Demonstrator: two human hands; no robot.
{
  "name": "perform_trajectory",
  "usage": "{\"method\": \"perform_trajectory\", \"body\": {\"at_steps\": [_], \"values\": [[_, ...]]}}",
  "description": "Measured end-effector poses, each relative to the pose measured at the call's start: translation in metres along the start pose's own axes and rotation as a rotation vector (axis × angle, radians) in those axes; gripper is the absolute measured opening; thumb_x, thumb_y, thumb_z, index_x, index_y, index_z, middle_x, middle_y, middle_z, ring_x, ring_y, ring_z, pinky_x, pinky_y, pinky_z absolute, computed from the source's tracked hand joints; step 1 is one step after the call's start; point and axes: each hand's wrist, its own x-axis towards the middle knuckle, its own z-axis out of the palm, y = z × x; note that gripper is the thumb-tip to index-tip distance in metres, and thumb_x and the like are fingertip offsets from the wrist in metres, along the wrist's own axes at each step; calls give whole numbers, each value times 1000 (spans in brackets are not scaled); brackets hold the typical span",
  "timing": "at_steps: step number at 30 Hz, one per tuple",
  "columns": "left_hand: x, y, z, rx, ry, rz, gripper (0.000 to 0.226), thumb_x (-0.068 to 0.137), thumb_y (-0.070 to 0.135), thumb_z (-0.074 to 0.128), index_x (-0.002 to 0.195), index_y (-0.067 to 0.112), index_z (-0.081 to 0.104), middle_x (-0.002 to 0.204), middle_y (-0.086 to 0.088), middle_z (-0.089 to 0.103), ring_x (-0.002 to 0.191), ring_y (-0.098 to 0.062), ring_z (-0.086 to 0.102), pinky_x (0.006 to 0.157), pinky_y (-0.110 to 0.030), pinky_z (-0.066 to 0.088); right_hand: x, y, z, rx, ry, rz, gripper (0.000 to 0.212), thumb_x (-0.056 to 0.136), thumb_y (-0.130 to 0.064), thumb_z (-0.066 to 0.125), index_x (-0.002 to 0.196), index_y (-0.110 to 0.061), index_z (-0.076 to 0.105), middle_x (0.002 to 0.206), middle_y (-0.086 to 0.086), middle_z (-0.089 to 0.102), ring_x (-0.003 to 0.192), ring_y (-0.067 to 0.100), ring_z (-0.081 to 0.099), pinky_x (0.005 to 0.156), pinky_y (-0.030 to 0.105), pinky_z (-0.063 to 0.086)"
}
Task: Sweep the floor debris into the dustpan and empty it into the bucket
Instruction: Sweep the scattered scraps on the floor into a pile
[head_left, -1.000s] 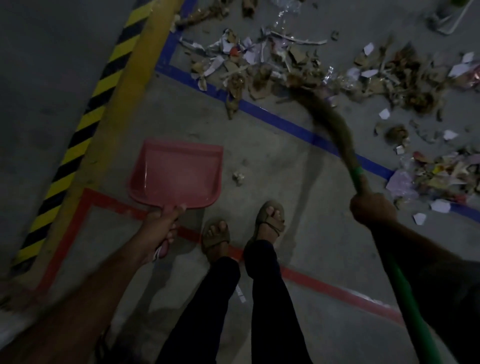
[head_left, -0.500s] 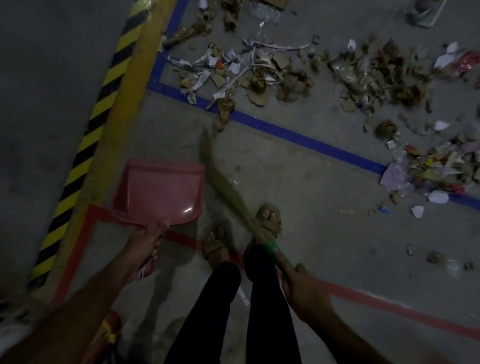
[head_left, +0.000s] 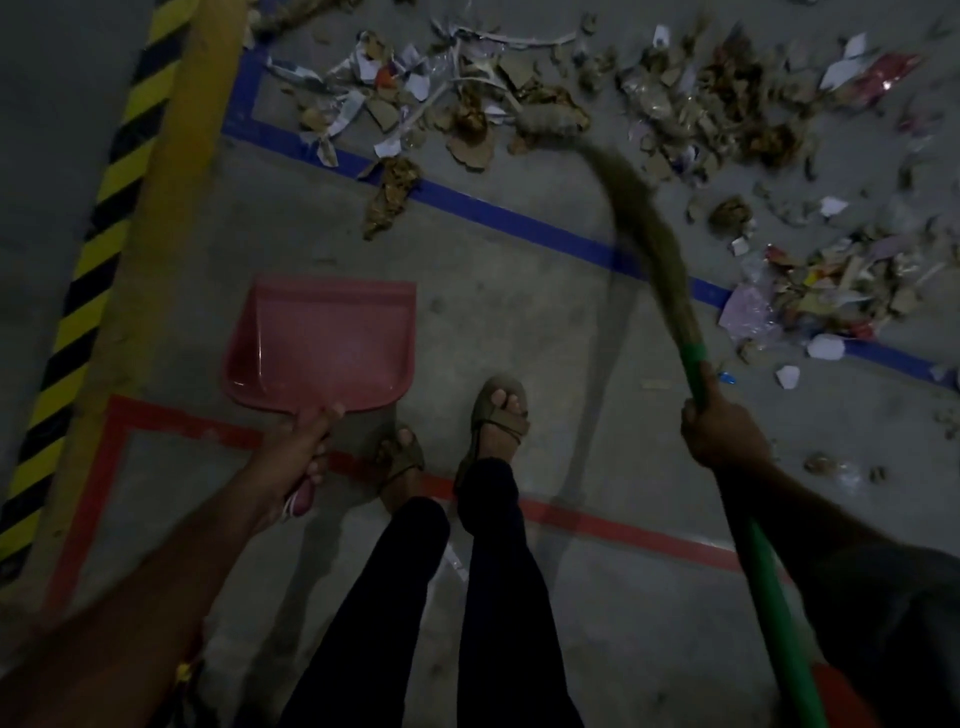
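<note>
So the pink plastic dustpan (head_left: 322, 345) is sitting flat on the grey concrete floor (head_left: 519, 322), open lip pointing away from the person toward the mess — makes sense, that's the side the rubbish has to come in from. The left hand (head_left: 296, 462) has its fingers curled tight around the dustpan's short handle, thumb laid along the top toward the pan, which I'd guess is to pin it down so it doesn't skid when stuff gets pushed in. The pan looks empty so far.

The right hand (head_left: 724, 431) is fisted around the green broom handle (head_left: 753, 561), just below where the brown grass bristles (head_left: 639, 208) begin. Gripping that close to the head gives one-handed control, since the other hand is busy. The bristles arc way out and the tip is down in the scattered pile of torn paper, cardboard scraps and dry leaves (head_left: 493, 104) on the far side of the blue floor tape line (head_left: 493, 210) — well apart from the pan, so it reads as the reach before a pull-back stroke.

Sandalled feet (head_left: 498, 415) are planted just beside the pan on the red floor tape line (head_left: 623, 530).

No bucket in view. It's dim and the bristles are blurry, so I can't say exactly which scraps they're touching.
</note>
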Motion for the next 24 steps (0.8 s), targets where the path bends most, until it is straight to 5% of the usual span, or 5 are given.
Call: {"method": "perform_trajectory", "body": {"at_steps": [5,12,17,20,24], "values": [[-1,7,19,-46,-28,2,27,98,30,63,79,21,47,57,5,35,37,-4,31,35,-16,27,-36,-5,-14,124,155,-150,70,103,-34,44,157,-39,1,79,12,57,58,21,50,51,30,34],[-22,5,-20,-20,31,-16,25,98,28,63,80,20,47,56,3,35,37,-4,30,36,-15,25,-103,-90,34,207,86,-446,70,102,-41,43,156,-47,0,97,8,58,77,27,58,62,41,51],[-35,-22,-83,-85,165,-90,31,96,25,65,74,18,45,50,3,34,34,-7,28,36,-14,22,-109,-191,73,11,-61,-683,67,101,-43,34,151,-56,-8,127,13,48,84,36,59,63,38,48],[-38,-39,-105,-139,236,-126,33,96,22,64,70,17,44,45,3,35,30,-7,29,35,-11,22,-91,-238,85,-193,-122,-724,73,101,-35,44,148,-57,-7,110,17,52,93,40,59,78,48,53],[-40,-52,-105,-168,250,-149,35,97,24,65,69,18,45,48,2,35,32,-7,29,37,-11,23,-54,-249,76,-352,-271,-586,65,98,-35,46,154,-45,16,107,10,61,92,31,63,79,40,54]]}}
